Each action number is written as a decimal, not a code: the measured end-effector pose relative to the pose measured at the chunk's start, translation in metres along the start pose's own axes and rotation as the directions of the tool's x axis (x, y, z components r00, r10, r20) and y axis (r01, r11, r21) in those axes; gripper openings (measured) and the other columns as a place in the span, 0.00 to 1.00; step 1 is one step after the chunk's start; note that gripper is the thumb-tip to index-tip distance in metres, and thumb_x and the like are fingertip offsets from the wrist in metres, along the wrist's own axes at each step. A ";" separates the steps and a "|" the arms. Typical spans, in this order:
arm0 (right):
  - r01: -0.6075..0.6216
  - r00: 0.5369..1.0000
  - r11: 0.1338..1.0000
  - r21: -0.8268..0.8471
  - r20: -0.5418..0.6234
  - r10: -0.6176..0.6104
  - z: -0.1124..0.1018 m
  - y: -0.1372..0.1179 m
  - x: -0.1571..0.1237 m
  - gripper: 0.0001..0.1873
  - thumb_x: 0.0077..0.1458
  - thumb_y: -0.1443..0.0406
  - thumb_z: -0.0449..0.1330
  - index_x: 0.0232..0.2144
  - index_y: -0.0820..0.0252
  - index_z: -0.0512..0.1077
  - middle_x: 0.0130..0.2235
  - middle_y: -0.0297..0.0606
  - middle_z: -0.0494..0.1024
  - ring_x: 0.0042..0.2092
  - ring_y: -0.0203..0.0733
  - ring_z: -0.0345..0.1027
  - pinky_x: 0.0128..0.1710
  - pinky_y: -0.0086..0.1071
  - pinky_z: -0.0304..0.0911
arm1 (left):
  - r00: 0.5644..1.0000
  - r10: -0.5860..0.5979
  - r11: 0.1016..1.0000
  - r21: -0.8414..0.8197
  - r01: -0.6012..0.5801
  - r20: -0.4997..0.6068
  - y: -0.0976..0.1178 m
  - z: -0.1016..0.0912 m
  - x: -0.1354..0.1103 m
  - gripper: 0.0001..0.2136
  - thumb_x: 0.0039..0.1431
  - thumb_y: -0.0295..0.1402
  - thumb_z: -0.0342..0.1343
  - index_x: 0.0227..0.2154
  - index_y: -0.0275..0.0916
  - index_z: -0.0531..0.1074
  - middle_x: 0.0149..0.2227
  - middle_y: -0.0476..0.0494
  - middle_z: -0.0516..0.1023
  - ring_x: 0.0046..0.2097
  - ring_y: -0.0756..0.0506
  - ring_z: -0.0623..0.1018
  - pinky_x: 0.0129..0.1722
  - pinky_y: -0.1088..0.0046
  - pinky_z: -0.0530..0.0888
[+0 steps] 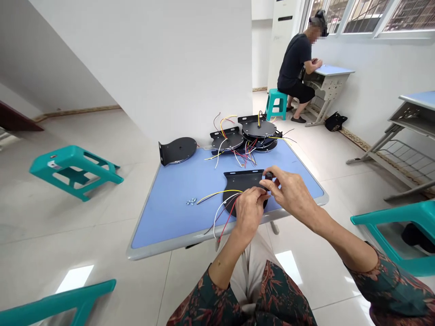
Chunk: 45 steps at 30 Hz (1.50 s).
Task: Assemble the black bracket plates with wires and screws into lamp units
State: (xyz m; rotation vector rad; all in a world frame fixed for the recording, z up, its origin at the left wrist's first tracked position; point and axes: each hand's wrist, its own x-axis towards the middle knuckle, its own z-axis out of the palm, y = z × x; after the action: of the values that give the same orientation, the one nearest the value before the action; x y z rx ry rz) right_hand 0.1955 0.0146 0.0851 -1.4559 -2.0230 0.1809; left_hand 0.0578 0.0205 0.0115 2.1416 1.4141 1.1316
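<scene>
A round black metal plate (238,182) with a bent, slotted flange lies near the table's front edge. Yellow, white, red and dark wires (220,194) run out from it to the left, some hanging over the edge. My left hand (249,207) rests over the plate, fingers pinched together at its right side; what they hold is hidden. Just above those fingertips, my right hand (288,188) is closed, thumb and forefinger gripping a short black cylindrical piece (268,175). Several small shiny metal screws or nuts (191,201) lie in a loose group left of the wires.
More black plates with wires (260,129) are stacked at the table's back right, and a single plate (180,149) sits at the back left. Green stools (76,167) stand around the blue table (163,217). Another person (299,59) sits working at a desk (335,70) beyond.
</scene>
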 end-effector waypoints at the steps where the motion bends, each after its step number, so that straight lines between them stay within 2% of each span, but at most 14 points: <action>1: 0.037 0.999 0.997 0.075 0.023 -0.039 -0.003 0.001 0.001 0.13 0.68 0.59 0.52 0.46 0.59 0.73 0.32 0.37 0.80 0.28 0.37 0.70 0.31 0.30 0.59 | 1.000 -0.015 1.000 -0.005 0.015 0.008 0.001 0.000 0.001 0.08 0.61 0.21 0.59 0.32 0.40 0.79 0.35 0.47 0.84 0.38 0.46 0.81 0.39 0.72 0.71; 3: 0.105 0.991 0.976 0.190 0.065 -0.119 -0.009 0.003 0.002 0.15 0.69 0.63 0.50 0.51 0.58 0.72 0.37 0.37 0.81 0.30 0.35 0.71 0.33 0.29 0.61 | 0.999 -0.039 0.999 -0.008 0.039 0.016 0.001 -0.001 0.001 0.08 0.61 0.21 0.61 0.31 0.40 0.79 0.35 0.48 0.84 0.38 0.46 0.81 0.39 0.72 0.71; 5: 0.137 0.983 0.969 0.208 0.095 -0.159 -0.013 0.004 0.001 0.16 0.69 0.65 0.48 0.50 0.59 0.73 0.37 0.38 0.81 0.30 0.35 0.71 0.33 0.29 0.61 | 0.998 -0.050 0.999 -0.013 0.050 0.029 0.002 -0.002 0.002 0.07 0.60 0.22 0.62 0.31 0.41 0.80 0.35 0.48 0.84 0.38 0.46 0.81 0.39 0.72 0.71; 7: 0.130 0.985 0.985 0.110 0.102 -0.141 -0.015 0.003 0.001 0.15 0.69 0.65 0.48 0.47 0.60 0.73 0.34 0.38 0.80 0.29 0.36 0.70 0.32 0.29 0.58 | 0.998 -0.054 0.998 -0.027 0.055 0.043 0.001 -0.002 0.002 0.07 0.61 0.23 0.62 0.31 0.41 0.80 0.36 0.48 0.84 0.39 0.46 0.81 0.40 0.72 0.71; 9: 0.089 0.994 0.993 -0.077 0.074 -0.083 -0.015 0.001 0.001 0.13 0.69 0.64 0.50 0.42 0.62 0.74 0.31 0.39 0.79 0.28 0.38 0.68 0.30 0.31 0.54 | 0.996 -0.068 0.997 -0.045 0.070 0.054 0.000 -0.002 0.003 0.06 0.61 0.23 0.62 0.32 0.41 0.80 0.37 0.48 0.84 0.40 0.46 0.81 0.41 0.72 0.71; 13: 0.009 1.000 0.915 -0.403 0.008 -0.006 -0.013 -0.009 0.004 0.14 0.67 0.58 0.55 0.36 0.62 0.74 0.28 0.41 0.78 0.27 0.39 0.65 0.27 0.33 0.42 | 0.994 -0.082 0.993 -0.079 0.088 0.072 -0.001 -0.002 0.003 0.06 0.61 0.24 0.62 0.32 0.42 0.81 0.36 0.48 0.84 0.40 0.46 0.81 0.41 0.73 0.71; 18: -0.021 1.000 0.855 -0.518 -0.022 0.011 -0.012 -0.019 0.003 0.17 0.68 0.58 0.51 0.34 0.61 0.75 0.25 0.40 0.77 0.25 0.38 0.61 0.27 0.34 0.37 | 0.990 -0.128 0.977 -0.163 0.136 0.059 -0.003 -0.002 0.004 0.05 0.60 0.25 0.63 0.32 0.42 0.80 0.34 0.50 0.84 0.35 0.48 0.80 0.38 0.74 0.70; 22: -0.035 0.999 0.860 -0.509 -0.032 0.022 -0.013 -0.019 0.002 0.20 0.69 0.56 0.49 0.35 0.60 0.75 0.25 0.40 0.76 0.24 0.38 0.60 0.27 0.34 0.37 | 0.994 -0.101 0.981 -0.161 0.108 0.049 -0.004 -0.001 0.004 0.05 0.60 0.25 0.63 0.32 0.42 0.81 0.34 0.50 0.84 0.35 0.48 0.80 0.38 0.74 0.70; 26: 0.123 0.992 0.931 -0.345 0.076 -0.103 -0.021 -0.014 0.004 0.14 0.68 0.64 0.49 0.46 0.58 0.74 0.33 0.39 0.79 0.28 0.37 0.63 0.28 0.32 0.43 | 0.995 -0.079 0.992 -0.094 0.084 0.056 -0.004 -0.001 0.004 0.06 0.63 0.26 0.61 0.33 0.43 0.81 0.34 0.49 0.84 0.37 0.47 0.80 0.38 0.74 0.69; 28: 0.163 0.984 0.942 -0.292 0.117 -0.134 -0.023 -0.012 0.006 0.14 0.66 0.68 0.49 0.47 0.59 0.73 0.35 0.40 0.79 0.30 0.38 0.65 0.29 0.32 0.45 | 0.995 -0.083 0.993 -0.082 0.088 0.064 -0.004 -0.001 0.004 0.07 0.63 0.26 0.60 0.33 0.43 0.81 0.35 0.49 0.84 0.37 0.47 0.80 0.38 0.74 0.69; 32: 0.075 0.996 0.901 -0.427 0.078 -0.046 -0.022 -0.015 0.008 0.11 0.66 0.65 0.51 0.40 0.61 0.73 0.29 0.40 0.78 0.26 0.39 0.63 0.28 0.34 0.40 | 0.993 -0.087 0.992 -0.088 0.094 0.077 -0.002 -0.002 0.004 0.06 0.62 0.25 0.61 0.34 0.43 0.80 0.38 0.48 0.85 0.40 0.47 0.81 0.40 0.74 0.70; 38: 0.018 0.998 0.834 -0.551 0.065 0.022 -0.019 -0.026 0.008 0.17 0.68 0.58 0.49 0.35 0.60 0.74 0.24 0.40 0.75 0.24 0.40 0.60 0.28 0.35 0.36 | 0.987 -0.139 0.974 -0.166 0.152 0.083 -0.002 -0.002 0.006 0.06 0.60 0.25 0.62 0.31 0.42 0.79 0.32 0.52 0.84 0.34 0.49 0.80 0.37 0.76 0.69; 41: 0.040 0.996 0.879 -0.475 0.087 0.002 -0.022 -0.025 0.008 0.16 0.68 0.58 0.50 0.38 0.60 0.74 0.29 0.41 0.78 0.27 0.40 0.63 0.28 0.34 0.39 | 0.990 -0.117 0.981 -0.146 0.127 0.080 -0.003 -0.003 0.006 0.07 0.61 0.25 0.61 0.30 0.42 0.79 0.32 0.51 0.84 0.35 0.48 0.80 0.37 0.76 0.68; 45: 0.096 0.989 0.939 -0.330 0.138 -0.053 -0.027 -0.021 0.009 0.12 0.66 0.65 0.49 0.43 0.59 0.72 0.35 0.41 0.80 0.30 0.39 0.66 0.28 0.33 0.43 | 0.992 -0.099 0.985 -0.132 0.109 0.079 -0.003 -0.003 0.006 0.07 0.62 0.25 0.60 0.31 0.42 0.80 0.33 0.50 0.84 0.36 0.47 0.80 0.37 0.75 0.68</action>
State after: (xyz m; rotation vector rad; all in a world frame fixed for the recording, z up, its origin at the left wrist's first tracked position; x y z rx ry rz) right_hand 0.1920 0.0082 0.1194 -1.6007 -2.2945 -0.1146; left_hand 0.0544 0.0264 0.0138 1.9711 1.3586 1.0687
